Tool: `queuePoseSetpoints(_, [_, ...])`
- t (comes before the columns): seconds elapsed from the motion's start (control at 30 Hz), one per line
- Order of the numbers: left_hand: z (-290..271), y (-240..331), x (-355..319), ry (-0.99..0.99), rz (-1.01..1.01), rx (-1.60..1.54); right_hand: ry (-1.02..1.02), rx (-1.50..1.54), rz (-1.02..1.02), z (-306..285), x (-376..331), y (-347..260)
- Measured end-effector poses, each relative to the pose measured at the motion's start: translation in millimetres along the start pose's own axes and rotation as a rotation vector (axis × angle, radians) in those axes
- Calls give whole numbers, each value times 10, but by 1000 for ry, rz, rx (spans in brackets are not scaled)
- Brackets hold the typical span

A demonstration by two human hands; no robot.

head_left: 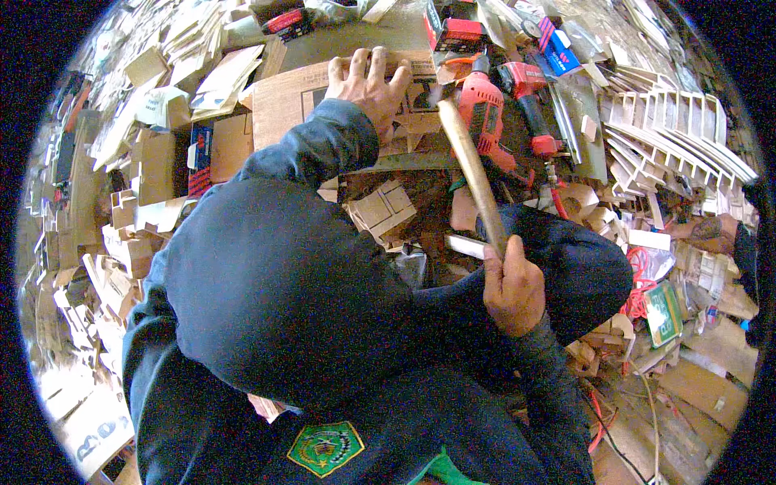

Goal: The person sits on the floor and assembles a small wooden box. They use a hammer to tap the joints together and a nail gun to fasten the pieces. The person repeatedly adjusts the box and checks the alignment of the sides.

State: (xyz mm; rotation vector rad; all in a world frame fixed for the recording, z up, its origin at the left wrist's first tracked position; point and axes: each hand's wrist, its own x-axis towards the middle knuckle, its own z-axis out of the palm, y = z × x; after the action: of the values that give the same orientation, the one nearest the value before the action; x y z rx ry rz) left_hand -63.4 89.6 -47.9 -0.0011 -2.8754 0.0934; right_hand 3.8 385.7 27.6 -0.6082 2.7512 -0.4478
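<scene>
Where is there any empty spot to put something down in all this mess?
The only bare patch is the grey table top beyond the left hand, between the cardboard sheet and red tool case. Crowded: red drills by the hammer held in the right hand, and cardboard scraps left.

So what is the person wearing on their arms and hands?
Both arms are in long dark navy sleeves, loose and creased, reaching to the wrists. The left hand and right hand are bare: no gloves, and no rings or watch that I can make out. A green and yellow shield-shaped badge sits on the same dark garment near the lower edge.
</scene>
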Motion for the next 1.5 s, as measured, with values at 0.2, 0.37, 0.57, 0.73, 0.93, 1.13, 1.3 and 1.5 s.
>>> queuePoseSetpoints(0.2, [20,12,18,-14,-10,21,262,268,-105,-82,-112,-33])
queuePoseSetpoints(0.37, [30,4,19,46,3,40,22,173,-60,-138,26,38])
queuePoseSetpoints(0.57, [38,12,14,84,8,15,234,723,-92,-345,-255,55])
queuePoseSetpoints(0.73, [21,21,11,34,5,1,252,277,-189,-155,-44,77])
queuePoseSetpoints(0.93, [3,32,-1,32,-12,-4,183,286,-82,-72,-172,110])
queuePoseSetpoints(1.13, [35,10,12,94,8,18,8,86,22,137,-56,132])
queuePoseSetpoints(1.3, [102,-9,13,22,14,53,192,283,-96,275,-165,216])
queuePoseSetpoints(1.5, [120,-14,37,15,0,175,119,305,-148,528,-122,200])
